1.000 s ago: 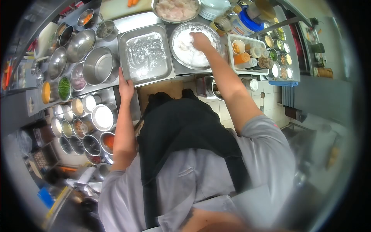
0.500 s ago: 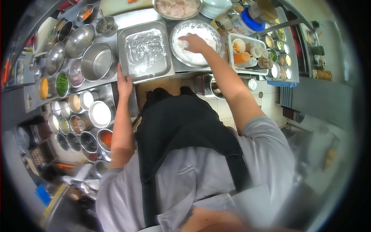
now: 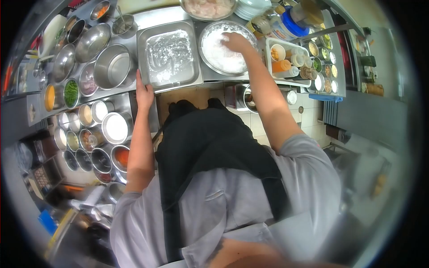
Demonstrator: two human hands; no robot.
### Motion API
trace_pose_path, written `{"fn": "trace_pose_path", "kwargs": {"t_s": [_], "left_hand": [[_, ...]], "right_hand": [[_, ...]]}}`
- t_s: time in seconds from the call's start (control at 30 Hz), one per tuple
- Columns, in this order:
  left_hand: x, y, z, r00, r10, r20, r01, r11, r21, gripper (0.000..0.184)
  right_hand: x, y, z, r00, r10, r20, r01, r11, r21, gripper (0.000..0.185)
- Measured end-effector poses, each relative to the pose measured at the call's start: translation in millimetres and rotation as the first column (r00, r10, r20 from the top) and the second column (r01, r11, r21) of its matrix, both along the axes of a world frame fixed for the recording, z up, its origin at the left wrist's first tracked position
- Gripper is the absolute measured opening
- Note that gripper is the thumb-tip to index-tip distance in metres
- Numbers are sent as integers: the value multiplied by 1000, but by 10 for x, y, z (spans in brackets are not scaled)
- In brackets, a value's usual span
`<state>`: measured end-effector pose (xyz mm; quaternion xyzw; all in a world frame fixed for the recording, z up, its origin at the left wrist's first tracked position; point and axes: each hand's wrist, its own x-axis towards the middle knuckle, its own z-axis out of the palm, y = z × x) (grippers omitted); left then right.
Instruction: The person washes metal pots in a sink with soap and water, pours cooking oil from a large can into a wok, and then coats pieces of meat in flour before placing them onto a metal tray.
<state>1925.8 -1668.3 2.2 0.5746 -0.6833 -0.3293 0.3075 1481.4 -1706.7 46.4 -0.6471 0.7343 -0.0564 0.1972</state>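
My right hand point(image 3: 237, 43) is over the steel bowl point(image 3: 202, 56) of white powder, its fingers pointing left, slightly apart, at the powder point(image 3: 219, 52); their tips are partly lost against the white. Nothing shows in its grasp. My left hand point(image 3: 144, 93) rests at the counter's front edge, by the lower left corner of a rectangular steel tray point(image 3: 193, 79). Its fingers are stretched out along the tray's side and hold nothing visible. White powder is smeared over the tray's bottom. Behind the powder bowl stands a bowl of pale raw pieces point(image 3: 208, 8).
Left of the tray stand a deep steel pot point(image 3: 114, 67), several bowls and a pot with a utensil point(image 3: 124, 26). Containers fill a lower shelf at left. To the right are a white basket point(image 3: 288, 81) of bottles, a blue-lidded tub point(image 3: 293, 23) and small ingredient cups.
My right hand moved left across the powder bowl, then back right and up. My left hand stays beside the tray. The view has shifted slightly.
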Motion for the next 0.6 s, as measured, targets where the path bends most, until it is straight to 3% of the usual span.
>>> {"fn": "trace_pose_path", "kwargs": {"t_s": [0.07, 0.17, 0.2, 0.23, 0.3, 0.37, 0.43, 0.5, 0.6], "left_hand": [[-17, 17, 36, 1000, 1, -4, -1, 1000, 22, 72], [1, 2, 10, 1000, -16, 1, 16, 1000, 0, 73], [7, -4, -8, 1000, -14, 1, 14, 1000, 0, 73], [16, -10, -27, 1000, -20, 6, 20, 1000, -22, 73], [30, -14, -49, 1000, -21, 9, 21, 999, -43, 73], [23, 1, -36, 1000, -30, -7, 30, 999, -33, 73], [14, 10, 1, 999, -33, -18, 32, 999, -17, 73], [13, -11, 18, 999, -31, -27, 31, 1000, -7, 73], [21, -18, -17, 1000, -20, -12, 20, 1000, 11, 74]], "right_hand": [[315, 163, 173, 974, 52, -220, -34, 996, 84, 44], [217, 57, -178, 984, 61, -166, -52, 997, 60, 40], [136, 49, -250, 992, 54, -111, -60, 997, -48, 42], [98, 61, -166, 992, 58, -111, -64, 997, -49, 42], [1, 52, 81, 997, 35, 66, -30, 997, -72, 48], [-45, 62, 250, 997, 72, 31, -72, 997, -11, 45], [-129, 63, 263, 961, 273, 45, -276, 943, 184, 47], [-77, 164, 201, 945, 314, 90, -326, 925, 196, 49], [-3, 264, 122, 923, 375, -86, -367, 925, 95, 53]]}}
